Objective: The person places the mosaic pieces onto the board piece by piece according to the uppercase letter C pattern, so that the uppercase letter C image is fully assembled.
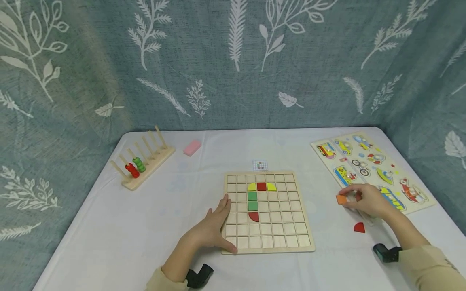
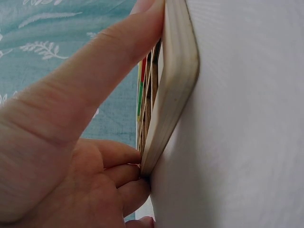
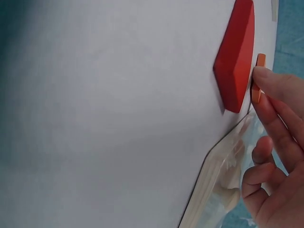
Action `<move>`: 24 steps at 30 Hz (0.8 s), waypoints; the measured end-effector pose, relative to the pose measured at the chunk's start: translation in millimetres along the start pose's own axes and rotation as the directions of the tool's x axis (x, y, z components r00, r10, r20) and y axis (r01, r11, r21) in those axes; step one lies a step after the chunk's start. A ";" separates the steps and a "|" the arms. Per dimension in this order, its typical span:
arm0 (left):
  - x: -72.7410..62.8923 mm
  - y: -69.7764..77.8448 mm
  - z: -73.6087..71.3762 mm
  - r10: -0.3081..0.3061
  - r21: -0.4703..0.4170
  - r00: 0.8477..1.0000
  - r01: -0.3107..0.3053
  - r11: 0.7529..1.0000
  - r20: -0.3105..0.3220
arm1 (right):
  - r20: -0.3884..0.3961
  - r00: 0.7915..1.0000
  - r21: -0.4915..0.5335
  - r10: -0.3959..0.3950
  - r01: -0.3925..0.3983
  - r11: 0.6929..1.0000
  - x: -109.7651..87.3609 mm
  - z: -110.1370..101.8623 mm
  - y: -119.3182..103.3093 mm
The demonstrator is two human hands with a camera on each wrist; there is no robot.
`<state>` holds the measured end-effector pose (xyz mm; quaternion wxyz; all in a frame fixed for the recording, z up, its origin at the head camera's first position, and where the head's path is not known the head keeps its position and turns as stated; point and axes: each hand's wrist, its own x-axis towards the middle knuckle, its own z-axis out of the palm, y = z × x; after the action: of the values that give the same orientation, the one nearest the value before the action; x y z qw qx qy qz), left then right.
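Note:
My left hand (image 1: 210, 227) steadies the wooden grid board (image 1: 304, 243) at its near left corner, fingers extended along the left edge, thumb at the front edge. In the left wrist view, the thumb and fingertips touch the rim of the board. On the grid lie two yellow quarter-round pieces, a red square (image 1: 261, 186), two green squares (image 1: 252, 201) and a red quarter-round (image 1: 254, 217). Over to the right, my right hand (image 1: 369, 200) pinches an orange square block (image 3: 258, 78) between thumb and index finger. A loose red quarter-round block (image 1: 359, 227) lies just nearer to me.
A picture puzzle board (image 1: 429, 201) lies at the right, partly under my right hand. A small printed pattern card (image 1: 265, 165) sits behind the grid. At the back left stand a peg rack (image 1: 160, 155) with red and green beads and a pink block (image 1: 192, 147).

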<state>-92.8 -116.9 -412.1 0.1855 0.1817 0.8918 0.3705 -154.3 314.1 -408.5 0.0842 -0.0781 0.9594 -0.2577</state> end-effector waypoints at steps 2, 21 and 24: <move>0.3 -1.1 0.5 -0.014 0.011 1.000 0.014 1.000 0.002 | -0.002 1.000 0.004 -0.010 0.010 1.000 -0.3 0.5 -1.4; 0.3 -0.1 1.0 -0.049 0.038 0.999 0.049 0.998 0.000 | -0.049 0.994 0.017 -0.100 0.101 0.995 -4.9 14.3 -30.3; 0.9 -0.6 1.4 -0.051 0.040 0.999 0.051 0.998 -0.001 | -0.057 0.991 0.015 -0.117 0.119 0.993 -4.9 16.0 -36.2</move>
<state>-92.9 -116.0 -413.6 0.1912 0.1626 0.9033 0.3478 -142.4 276.5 -403.2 0.0428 -0.1267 0.9526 -0.2733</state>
